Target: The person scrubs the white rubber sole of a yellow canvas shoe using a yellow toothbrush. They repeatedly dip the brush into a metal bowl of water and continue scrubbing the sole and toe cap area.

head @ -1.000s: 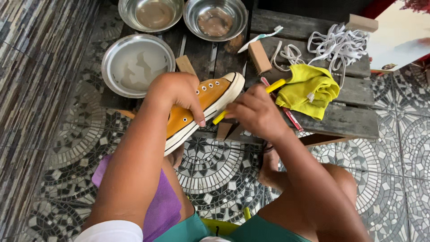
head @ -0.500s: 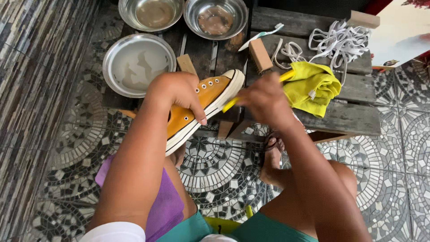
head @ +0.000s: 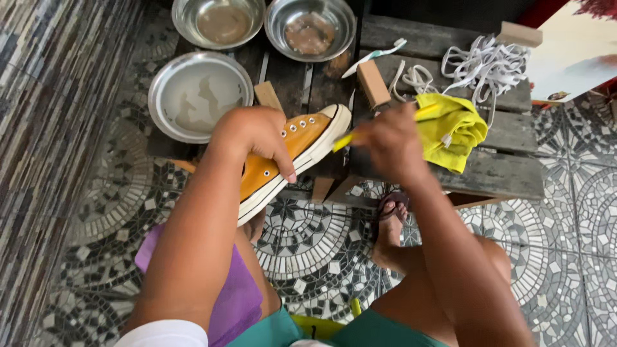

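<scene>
Orange sneaker (head: 292,157) clamped in left hand (head: 254,135), yellow brush (head: 379,128) gripped in right hand (head: 392,144); three steel bowls (head: 199,96) at bench's (head: 508,173) left end.

The shoe (head: 289,154) sits mid-scene, with the left hand (head: 254,138) on it and the right hand (head: 392,141) just right. Three bowls (head: 199,96) lie far left on the pallet (head: 501,170). A cloth (head: 453,128) lies right, laces (head: 482,64) beyond it.

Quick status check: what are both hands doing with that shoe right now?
Left hand grips orange sneaker, toe up. Right hand holds yellow brush at the toe. Nothing between them.
</scene>
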